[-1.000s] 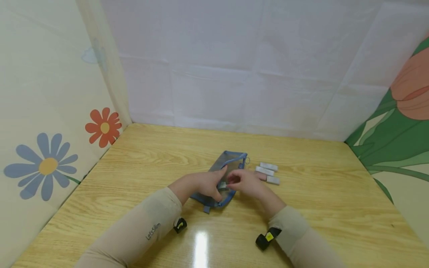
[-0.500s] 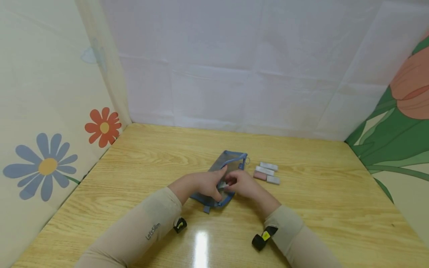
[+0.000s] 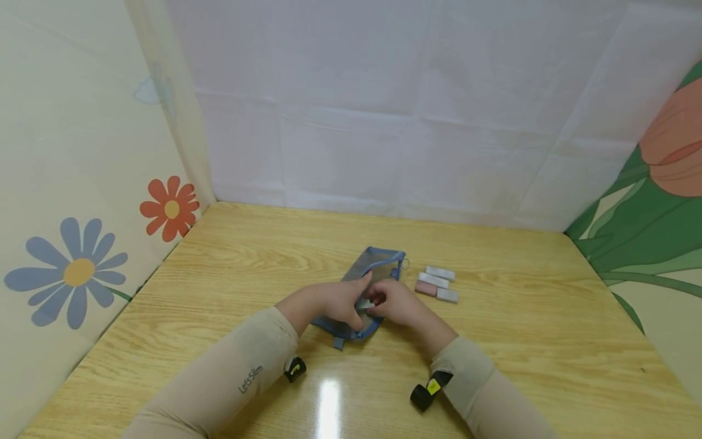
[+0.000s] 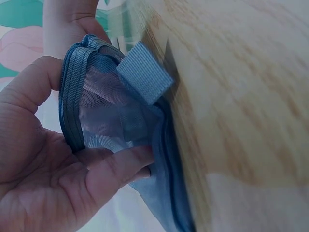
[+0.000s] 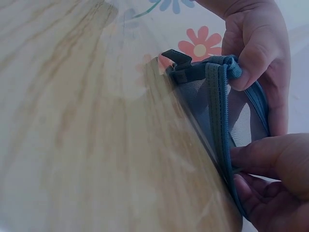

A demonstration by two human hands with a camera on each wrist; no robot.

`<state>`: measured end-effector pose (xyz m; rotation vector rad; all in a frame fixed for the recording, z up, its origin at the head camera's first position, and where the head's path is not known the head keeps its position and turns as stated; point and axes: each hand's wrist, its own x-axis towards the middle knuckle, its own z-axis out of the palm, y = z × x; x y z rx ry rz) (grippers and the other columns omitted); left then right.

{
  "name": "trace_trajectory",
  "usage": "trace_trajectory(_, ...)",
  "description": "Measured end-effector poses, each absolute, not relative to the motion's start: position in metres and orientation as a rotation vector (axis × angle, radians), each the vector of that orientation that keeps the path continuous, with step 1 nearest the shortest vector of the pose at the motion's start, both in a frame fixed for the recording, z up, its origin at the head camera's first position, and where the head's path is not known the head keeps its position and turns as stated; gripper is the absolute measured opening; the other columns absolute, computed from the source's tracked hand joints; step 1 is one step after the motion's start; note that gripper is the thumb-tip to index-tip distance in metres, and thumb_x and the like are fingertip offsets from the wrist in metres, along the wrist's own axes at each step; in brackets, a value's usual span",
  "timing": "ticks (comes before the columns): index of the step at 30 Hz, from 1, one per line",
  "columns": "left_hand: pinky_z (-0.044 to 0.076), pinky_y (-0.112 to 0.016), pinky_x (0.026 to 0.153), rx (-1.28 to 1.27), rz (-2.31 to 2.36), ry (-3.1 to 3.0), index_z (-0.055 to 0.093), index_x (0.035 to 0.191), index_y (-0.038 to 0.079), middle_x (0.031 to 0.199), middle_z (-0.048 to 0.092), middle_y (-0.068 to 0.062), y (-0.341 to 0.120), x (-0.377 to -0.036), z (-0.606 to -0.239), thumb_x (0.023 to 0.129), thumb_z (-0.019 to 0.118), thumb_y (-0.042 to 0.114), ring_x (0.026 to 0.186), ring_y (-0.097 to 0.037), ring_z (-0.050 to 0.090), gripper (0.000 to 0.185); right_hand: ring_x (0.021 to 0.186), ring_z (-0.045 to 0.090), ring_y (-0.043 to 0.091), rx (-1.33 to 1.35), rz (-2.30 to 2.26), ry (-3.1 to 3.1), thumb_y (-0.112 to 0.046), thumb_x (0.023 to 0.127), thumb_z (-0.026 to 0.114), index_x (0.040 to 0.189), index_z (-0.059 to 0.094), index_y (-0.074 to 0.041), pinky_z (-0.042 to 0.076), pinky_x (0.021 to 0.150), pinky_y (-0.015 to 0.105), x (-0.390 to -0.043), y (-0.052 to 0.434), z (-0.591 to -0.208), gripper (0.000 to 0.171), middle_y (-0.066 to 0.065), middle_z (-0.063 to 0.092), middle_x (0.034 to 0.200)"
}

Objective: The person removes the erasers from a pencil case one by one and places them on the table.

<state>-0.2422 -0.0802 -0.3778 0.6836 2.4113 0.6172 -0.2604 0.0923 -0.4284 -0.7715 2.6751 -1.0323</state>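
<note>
A blue mesh zip pouch (image 3: 366,286) lies near the middle of the wooden tabletop (image 3: 247,256), its far end pointing toward the back wall. The left hand (image 3: 331,302) grips the pouch's near end, thumb over the blue webbing edge and fingers (image 4: 120,166) curled under the mesh, holding the mouth apart. The right hand (image 3: 397,303) pinches the opposite edge of the opening, fingertips (image 5: 260,154) pressed on the rim; a small pale object (image 3: 365,303) sits between the two hands at the mouth, too small to identify. A grey fabric pull tab (image 4: 145,72) sticks out from the pouch's corner. Just right of the pouch lie four small erasers (image 3: 437,284), three whitish and one pink, close together. The left sleeve (image 3: 249,378) bears the print "Let'sSlim". Flower prints decorate the side walls.
</note>
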Motion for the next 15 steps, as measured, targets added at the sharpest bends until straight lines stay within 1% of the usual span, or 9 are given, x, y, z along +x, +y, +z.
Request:
trace_trajectory(5, 0.024, -0.034, 0.107, 0.681, 0.620, 2.408, -0.008, 0.146, 0.006, 0.151, 0.011, -0.013, -0.0806, -0.2424, -0.3770, 0.076, 0.071, 0.021, 0.135, -0.019, 0.021, 0.107, 0.074, 0.056, 0.011, -0.774, -1.037, 2.675, -0.010, 0.074, 0.073, 0.086, 0.066, -0.007, 0.047, 0.067, 0.025, -0.2602, 0.0924, -0.4278, 0.014, 0.000, 0.061, 0.080)
trace_trajectory(15, 0.022, -0.034, 0.108, 0.687, 0.601, 2.412, -0.008, 0.146, 0.006, 0.151, 0.012, -0.013, -0.0814, -0.2429, -0.3775, 0.077, 0.071, 0.023, 0.135, -0.019, 0.020, 0.107, 0.076, 0.057, 0.011, -0.728, -1.068, 2.652, -0.009, 0.076, 0.072, 0.091, 0.067, -0.007, 0.048, 0.068, 0.025, -0.2591, 0.0936, -0.4259, 0.016, 0.001, 0.064, 0.084)
